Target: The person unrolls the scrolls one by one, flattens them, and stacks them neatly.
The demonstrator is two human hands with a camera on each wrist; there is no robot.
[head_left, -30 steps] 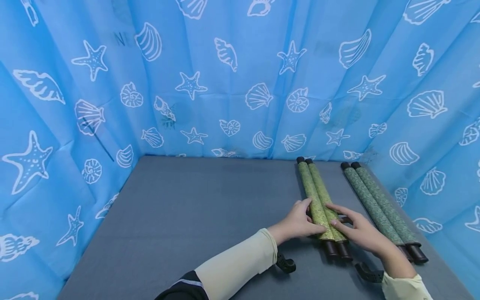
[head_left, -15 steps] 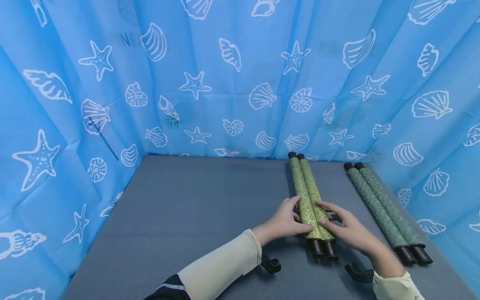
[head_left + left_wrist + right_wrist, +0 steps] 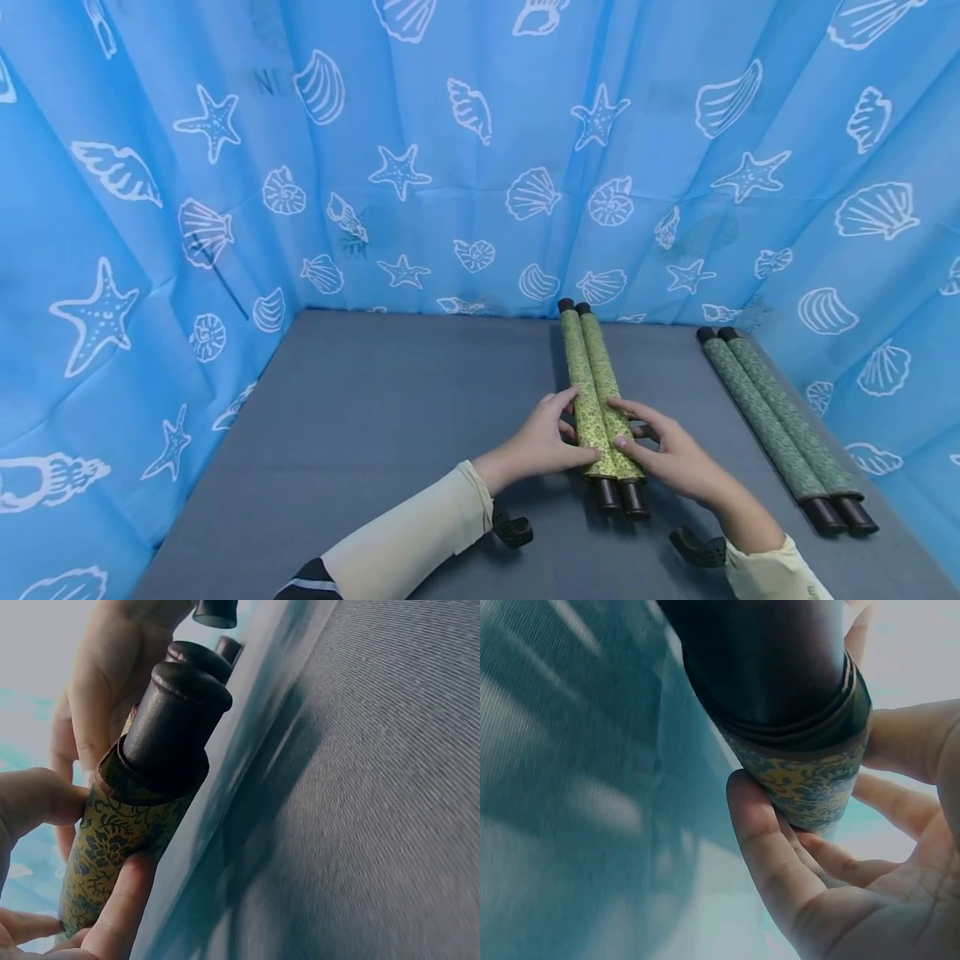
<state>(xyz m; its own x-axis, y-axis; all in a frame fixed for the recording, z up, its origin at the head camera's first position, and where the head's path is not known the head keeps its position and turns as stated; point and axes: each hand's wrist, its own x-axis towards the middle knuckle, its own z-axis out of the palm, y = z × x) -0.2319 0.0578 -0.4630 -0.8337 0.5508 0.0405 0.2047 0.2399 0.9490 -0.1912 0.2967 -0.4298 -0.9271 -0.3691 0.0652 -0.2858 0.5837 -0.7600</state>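
Observation:
A yellow-green patterned scroll lies as two rolls side by side, with dark roller ends at top and bottom. My left hand grips the left roll near its lower end. Opposite it, my right hand holds the right roll, thumb and fingers along its side. In the left wrist view, fingers curl under the patterned roll, whose dark roller end points toward the camera. The right wrist view has fingers wrapped beneath the other roll. A shadow on the cloth shows the rolls raised at this end.
A darker green scroll, also two rolls with dark ends, lies along the right side of the grey table. A blue curtain with white shells and starfish stands behind and on both sides. Black wrist mounts hang below both wrists.
Both hands have moved left with the yellow-green scroll, widening the gap to the darker green one. The head view has turned slightly left. The grips look the same.

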